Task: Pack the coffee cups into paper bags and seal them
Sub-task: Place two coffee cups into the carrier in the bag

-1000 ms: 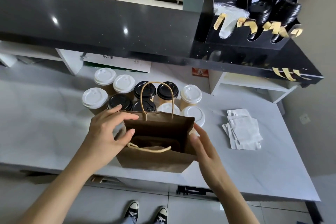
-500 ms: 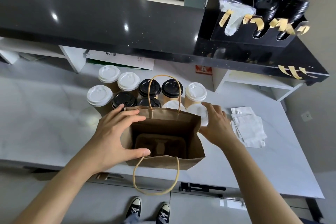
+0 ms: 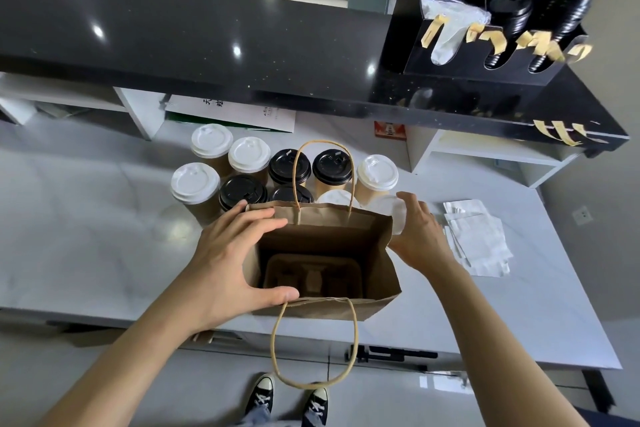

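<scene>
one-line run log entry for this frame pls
left hand holds paper bag open | right hand on white-lid cup | cup tray inside bag | no cups packed

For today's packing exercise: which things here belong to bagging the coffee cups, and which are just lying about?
Belongs:
paper bag
cup tray inside it
coffee cups
left hand holding the bag
right hand on a white-lidded cup

Lying about:
white packets
printed sheet
</scene>
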{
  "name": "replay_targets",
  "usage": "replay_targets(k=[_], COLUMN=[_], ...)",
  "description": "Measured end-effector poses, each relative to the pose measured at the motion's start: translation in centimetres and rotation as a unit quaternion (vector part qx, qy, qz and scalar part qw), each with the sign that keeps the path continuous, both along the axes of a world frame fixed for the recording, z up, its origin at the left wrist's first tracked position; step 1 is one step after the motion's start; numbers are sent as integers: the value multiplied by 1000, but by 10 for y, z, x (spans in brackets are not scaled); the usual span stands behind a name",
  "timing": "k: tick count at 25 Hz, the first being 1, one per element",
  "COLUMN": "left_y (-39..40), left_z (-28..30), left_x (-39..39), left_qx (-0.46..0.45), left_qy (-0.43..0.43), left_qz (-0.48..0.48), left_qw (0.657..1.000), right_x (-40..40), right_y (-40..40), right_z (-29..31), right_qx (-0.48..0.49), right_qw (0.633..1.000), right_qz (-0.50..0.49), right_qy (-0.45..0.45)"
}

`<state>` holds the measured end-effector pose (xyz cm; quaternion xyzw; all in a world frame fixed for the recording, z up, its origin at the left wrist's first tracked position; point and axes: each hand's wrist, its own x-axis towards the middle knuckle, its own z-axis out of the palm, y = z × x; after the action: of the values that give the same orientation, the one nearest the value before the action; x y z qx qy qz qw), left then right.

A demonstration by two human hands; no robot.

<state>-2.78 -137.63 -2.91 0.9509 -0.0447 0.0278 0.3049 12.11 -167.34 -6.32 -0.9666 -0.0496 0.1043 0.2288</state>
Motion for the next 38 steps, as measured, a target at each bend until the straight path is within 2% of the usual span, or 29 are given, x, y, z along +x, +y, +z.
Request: replay_targets(k=[8, 17, 20, 23, 26, 30, 38], left_y=[0, 1, 0, 0, -1, -1, -2], left_z=[5, 4, 6, 8, 9, 9, 14], left_x=[7, 9, 9, 11, 11, 11, 8], left_qx=[-7, -11, -11, -9, -9, -7, -16], left_qy=[29, 53, 60, 73, 74, 74, 84], left_qz=[-12, -21, -26, -30, -26, -12, -19], left_qw=[999, 998, 998, 997, 997, 997, 996], right_x=[-14, -41, -52, -59, -67, -72, -66], right_y=[-20, -9, -4, 4, 17, 37, 67], right_z=[50, 140, 161, 165, 156, 138, 92], right_qx=[88, 231, 287, 306, 277, 224, 59], right_qw=[988, 943, 936, 941, 945, 948, 935], right_qz=[-89, -83, -35, 68, 154, 222, 346], right_qy=[-90, -225, -200, -129, -76, -37, -44])
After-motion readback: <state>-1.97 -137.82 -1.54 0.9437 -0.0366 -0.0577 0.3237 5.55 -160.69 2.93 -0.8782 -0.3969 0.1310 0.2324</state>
